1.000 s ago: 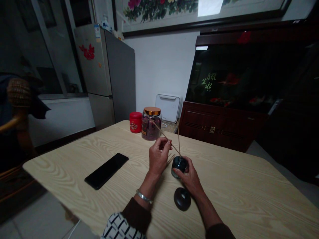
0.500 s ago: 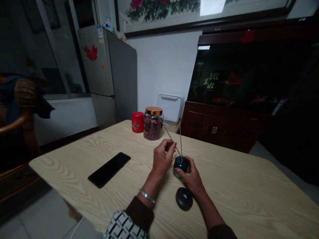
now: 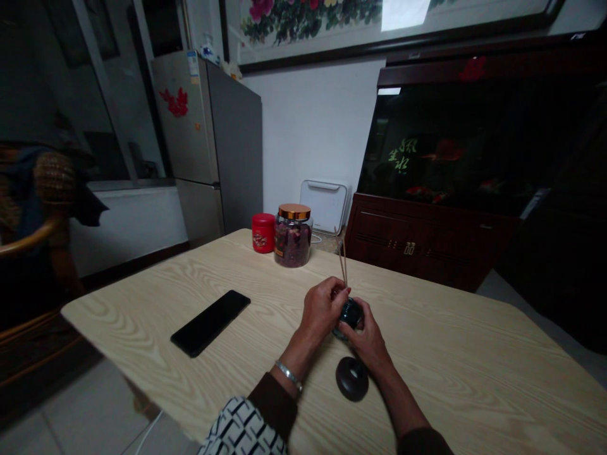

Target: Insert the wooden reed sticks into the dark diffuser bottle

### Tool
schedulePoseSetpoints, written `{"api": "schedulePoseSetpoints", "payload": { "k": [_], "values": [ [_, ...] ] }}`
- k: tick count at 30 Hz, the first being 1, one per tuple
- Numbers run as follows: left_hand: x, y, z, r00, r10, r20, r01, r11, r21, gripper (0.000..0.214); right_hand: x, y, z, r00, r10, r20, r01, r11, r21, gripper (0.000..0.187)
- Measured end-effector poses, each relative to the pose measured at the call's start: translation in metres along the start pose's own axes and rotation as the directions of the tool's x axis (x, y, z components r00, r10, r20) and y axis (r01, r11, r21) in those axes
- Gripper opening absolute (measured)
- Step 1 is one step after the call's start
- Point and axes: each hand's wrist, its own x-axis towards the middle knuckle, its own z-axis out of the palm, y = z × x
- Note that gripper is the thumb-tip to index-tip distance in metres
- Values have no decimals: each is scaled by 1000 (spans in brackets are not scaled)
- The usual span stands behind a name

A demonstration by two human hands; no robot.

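Observation:
My right hand [image 3: 372,336] is wrapped round a small dark glass diffuser bottle [image 3: 351,311] standing on the table. Thin reed sticks [image 3: 344,265] rise out of the bottle, close together and nearly upright. My left hand [image 3: 324,307] is pinched at the bottle's neck, round the lower part of a reed stick; its fingertips partly cover the bottle's mouth. A dark, round, domed cap [image 3: 351,380] with a hole in it lies on the tabletop just in front of the bottle, near my right wrist.
On the wooden table [image 3: 450,354], a black phone [image 3: 211,323] lies to the left. Towards the back edge stand a red canister [image 3: 263,232] and a glass jar [image 3: 293,239] of dried flowers with a copper-coloured lid. Behind are a fridge [image 3: 237,145] and an aquarium [image 3: 441,151].
My left hand has come down and right to the bottle's neck. The stick it holds has swung from a leftward slant to nearly upright beside the other. My right hand keeps the bottle.

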Motion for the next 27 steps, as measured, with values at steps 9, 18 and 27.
{"api": "schedulePoseSetpoints", "payload": {
  "k": [9, 18, 27],
  "values": [
    [-1, 0, -1, 994, -34, 105, 31, 999, 36, 15, -1, -2, -1, 1000, -15, -2, 15, 1000, -10, 59],
    [1, -50, -63, 911, -355, 210, 263, 892, 368, 25, -4, -7, -3, 1000, 13, 12, -12, 998, -66, 60],
    [-12, -36, -49, 779, -535, 328, 128, 647, 752, 31, -5, -8, -1, 999, 40, -10, -40, 996, -80, 61]
  ]
}}
